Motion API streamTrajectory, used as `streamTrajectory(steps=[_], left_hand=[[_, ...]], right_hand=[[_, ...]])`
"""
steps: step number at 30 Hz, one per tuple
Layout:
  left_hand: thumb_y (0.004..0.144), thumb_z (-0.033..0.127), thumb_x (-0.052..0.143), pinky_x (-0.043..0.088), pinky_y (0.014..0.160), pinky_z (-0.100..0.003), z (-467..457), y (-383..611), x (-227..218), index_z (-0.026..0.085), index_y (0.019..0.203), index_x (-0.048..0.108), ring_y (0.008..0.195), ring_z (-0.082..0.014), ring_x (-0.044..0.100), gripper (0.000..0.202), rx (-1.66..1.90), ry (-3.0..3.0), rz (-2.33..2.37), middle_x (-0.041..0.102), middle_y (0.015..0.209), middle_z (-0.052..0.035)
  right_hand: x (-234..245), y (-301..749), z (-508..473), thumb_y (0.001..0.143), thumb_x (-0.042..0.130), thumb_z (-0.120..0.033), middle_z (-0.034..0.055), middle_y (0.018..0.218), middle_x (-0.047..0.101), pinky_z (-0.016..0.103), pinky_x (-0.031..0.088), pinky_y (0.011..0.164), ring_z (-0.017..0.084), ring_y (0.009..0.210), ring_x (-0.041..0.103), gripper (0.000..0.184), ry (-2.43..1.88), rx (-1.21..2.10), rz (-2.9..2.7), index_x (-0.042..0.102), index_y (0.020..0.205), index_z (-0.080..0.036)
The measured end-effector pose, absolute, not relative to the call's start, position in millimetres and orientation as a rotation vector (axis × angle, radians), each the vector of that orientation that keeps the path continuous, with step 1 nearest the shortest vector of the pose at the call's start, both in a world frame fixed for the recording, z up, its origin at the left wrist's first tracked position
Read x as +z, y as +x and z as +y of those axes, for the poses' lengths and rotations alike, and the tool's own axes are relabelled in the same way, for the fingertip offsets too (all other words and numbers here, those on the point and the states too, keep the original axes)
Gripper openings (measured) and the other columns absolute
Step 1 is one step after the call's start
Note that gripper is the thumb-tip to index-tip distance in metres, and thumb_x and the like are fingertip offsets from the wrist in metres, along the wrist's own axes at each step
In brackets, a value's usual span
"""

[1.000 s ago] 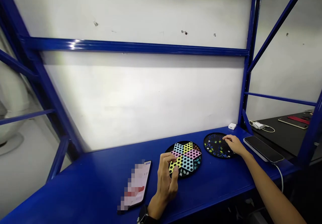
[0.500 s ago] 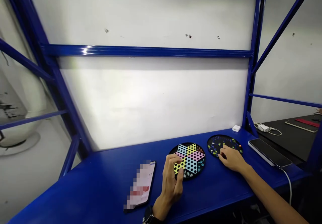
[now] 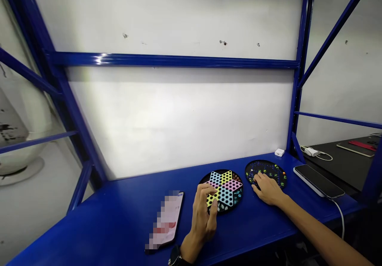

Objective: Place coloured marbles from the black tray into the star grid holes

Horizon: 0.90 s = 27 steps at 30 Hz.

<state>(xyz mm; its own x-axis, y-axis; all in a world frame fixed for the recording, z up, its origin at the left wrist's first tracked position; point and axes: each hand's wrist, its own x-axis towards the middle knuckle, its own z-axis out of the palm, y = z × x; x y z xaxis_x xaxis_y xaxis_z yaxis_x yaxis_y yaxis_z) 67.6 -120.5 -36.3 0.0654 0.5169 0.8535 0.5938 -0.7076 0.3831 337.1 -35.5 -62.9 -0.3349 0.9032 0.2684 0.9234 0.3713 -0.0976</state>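
A Chinese checkers board (image 3: pixel 222 189), star-shaped in pink, yellow and light blue with black holes, lies on a round black tray whose marble wells show around its edge. Over its left side is my left hand (image 3: pixel 203 210), fingers bent and thumb apart, nothing visible between them. My right hand (image 3: pixel 267 189) reaches over the near-left edge of a second round black tray (image 3: pixel 253 163) with several scattered marbles (image 3: pixel 267 171), mostly blue and green. Its thumb and fingers are apart, and the fingertips are low over the marbles; whether they touch any is hard to see.
A phone (image 3: pixel 167 220) with a lit, partly blurred screen lies left of my left hand. Right of the marble tray, another phone (image 3: pixel 319 180) rests on a white block with a cable. A small white case (image 3: pixel 279 152) stands behind. Blue frame posts (image 3: pixel 294 98) rise from the blue tabletop (image 3: pixel 125 214).
My right hand has shifted left over the marble tray, and its thumb and fingers look more spread. My left hand stays at the board. The camera view has moved slightly.
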Motion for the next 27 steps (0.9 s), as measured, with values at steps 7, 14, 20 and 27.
streamTrajectory(steps=[7, 14, 20, 27], left_hand=[[0.098, 0.026, 0.038, 0.051, 0.074, -0.038, -121, 67, -36, 0.023, 0.103, 0.050, 0.090, -0.0231, 0.057, 0.013, -1.720, -2.249, -1.184, 0.053, 0.099, -0.0073], [0.098, 0.022, 0.039, 0.050, 0.076, -0.037, -123, 69, -35, 0.023, 0.104, 0.050, 0.092, -0.0224, 0.055, 0.013, -1.719, -2.257, -1.178, 0.053, 0.101, -0.0072], [0.097, 0.023, 0.040, 0.050, 0.077, -0.037, -121, 70, -35, 0.023, 0.103, 0.051, 0.092, -0.0228, 0.056, 0.013, -1.738, -2.259, -1.156, 0.053, 0.101, -0.0068], [0.096, 0.020, 0.040, 0.050, 0.079, -0.037, -122, 69, -34, 0.022, 0.104, 0.051, 0.094, -0.0223, 0.056, 0.013, -1.724, -2.257, -1.126, 0.054, 0.100, -0.0066]], right_hand=[[-68, 336, -27, 0.102, 0.037, -0.036, 0.0101, 0.112, 0.066, 0.032, 0.045, 0.077, 0.024, 0.098, 0.064, 0.030, -1.621, -0.058, -2.349, 0.060, 0.112, -0.020], [-68, 334, -28, 0.104, 0.032, -0.039, 0.0090, 0.100, 0.073, 0.032, 0.042, 0.073, 0.024, 0.087, 0.069, 0.035, -1.712, -0.104, -2.336, 0.061, 0.101, -0.020], [-63, 332, -25, 0.104, 0.034, -0.039, 0.0143, 0.109, 0.074, 0.035, 0.045, 0.078, 0.029, 0.093, 0.070, 0.039, -1.695, -0.169, -2.469, 0.064, 0.113, -0.016], [-63, 335, -25, 0.106, 0.026, -0.038, 0.0127, 0.100, 0.075, 0.034, 0.044, 0.080, 0.028, 0.094, 0.071, 0.050, -1.600, -0.113, -2.550, 0.071, 0.098, -0.017]])
